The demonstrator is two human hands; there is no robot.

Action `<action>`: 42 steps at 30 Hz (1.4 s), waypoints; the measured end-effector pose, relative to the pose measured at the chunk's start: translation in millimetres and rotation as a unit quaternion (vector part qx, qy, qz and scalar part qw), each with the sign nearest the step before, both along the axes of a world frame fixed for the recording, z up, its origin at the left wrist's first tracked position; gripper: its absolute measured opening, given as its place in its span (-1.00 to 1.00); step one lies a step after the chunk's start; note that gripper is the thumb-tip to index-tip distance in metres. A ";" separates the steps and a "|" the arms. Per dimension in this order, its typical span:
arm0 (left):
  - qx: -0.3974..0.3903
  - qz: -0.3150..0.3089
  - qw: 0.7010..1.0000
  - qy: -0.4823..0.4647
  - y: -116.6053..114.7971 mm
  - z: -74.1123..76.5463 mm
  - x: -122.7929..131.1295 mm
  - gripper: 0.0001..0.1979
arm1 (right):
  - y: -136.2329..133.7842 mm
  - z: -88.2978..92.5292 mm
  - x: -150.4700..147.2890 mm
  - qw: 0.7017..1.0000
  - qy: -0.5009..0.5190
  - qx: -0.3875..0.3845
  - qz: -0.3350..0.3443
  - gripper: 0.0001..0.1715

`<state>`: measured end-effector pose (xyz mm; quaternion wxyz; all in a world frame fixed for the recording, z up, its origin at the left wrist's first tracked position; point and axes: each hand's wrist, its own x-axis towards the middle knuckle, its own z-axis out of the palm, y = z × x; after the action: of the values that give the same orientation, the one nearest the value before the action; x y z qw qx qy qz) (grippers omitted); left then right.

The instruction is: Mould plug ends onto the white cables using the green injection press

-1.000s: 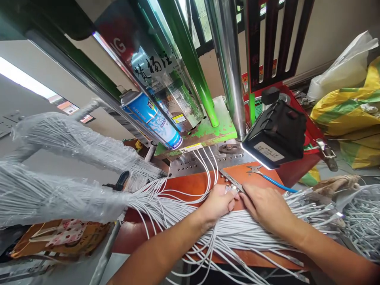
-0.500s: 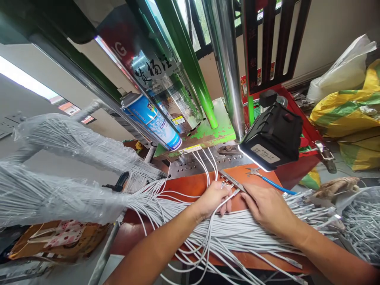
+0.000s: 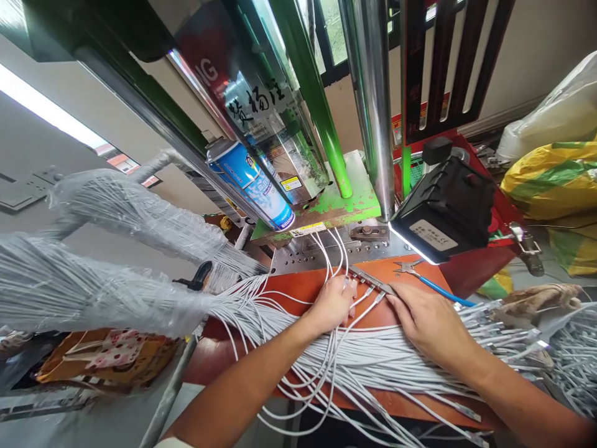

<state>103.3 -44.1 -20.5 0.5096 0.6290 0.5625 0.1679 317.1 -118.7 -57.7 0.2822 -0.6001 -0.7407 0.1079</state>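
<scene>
My right hand (image 3: pixel 422 317) grips the right end of a narrow metal bar fixture (image 3: pixel 369 279) between thumb and fingers. Two white network cables (image 3: pixel 358 320) run to the bar's near side, their plugs against it close to my right thumb. At the bar's left part, my left hand (image 3: pixel 333 303) has its fingers closed around a cable end, mostly hidden by the fingers. Below both hands spreads a thick bundle of white cables (image 3: pixel 373 358) with clear plugs at its right end.
Behind the bar stands a green press (image 3: pixel 359 208) with a metal plate (image 3: pixel 308 258) and cables emerging under it. A blue spray can (image 3: pixel 254 183), a black lamp (image 3: pixel 443 214) and blue-handled cutters (image 3: pixel 433 284) are nearby. Plastic-wrapped cables (image 3: pixel 116 286) lie left.
My left hand has shifted left along the bar, uncovering another cable plug set against it. My right hand keeps its grip on the bar. The whole view has swung slightly.
</scene>
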 end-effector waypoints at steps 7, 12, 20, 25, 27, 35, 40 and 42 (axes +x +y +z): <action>-0.133 -0.013 0.990 -0.048 9.2 1.2 7.3 -0.47 | 1.4 1.8 0.4 0.999 0.000 -0.007 0.040 -0.68; -0.186 -0.026 0.979 -0.081 14.7 1.7 8.8 -0.50 | 2.4 7.9 0.5 0.996 0.017 0.028 0.086 -0.72; -0.218 -0.044 0.972 -0.074 19.5 10.5 9.2 -0.57 | 0.3 -1.8 4.4 0.996 -0.009 0.036 0.076 -0.69; -0.229 -0.044 0.969 -0.080 19.9 11.5 12.6 -0.59 | 3.7 -6.2 9.2 0.995 0.008 0.016 0.094 -0.66; -0.227 -0.053 0.969 -0.088 20.7 11.0 12.3 -0.59 | 4.6 -6.1 10.4 0.993 0.015 0.004 0.115 -0.66; 0.010 -0.028 0.999 0.026 16.0 9.9 -5.6 -0.53 | 0.9 -1.6 7.3 0.999 -0.007 0.028 0.022 -0.60; 0.107 0.038 0.992 0.052 8.2 10.7 -14.6 -0.72 | 2.2 -1.6 6.8 0.999 -0.028 0.036 0.024 -0.61; 0.041 0.018 0.998 0.037 8.4 11.2 -14.5 -0.73 | 2.5 -2.8 7.3 0.999 -0.026 0.032 0.026 -0.61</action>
<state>88.8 -35.6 -9.3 0.4589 0.6451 0.5848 0.1767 324.3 -116.2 -60.4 0.2796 -0.5740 -0.7659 0.0755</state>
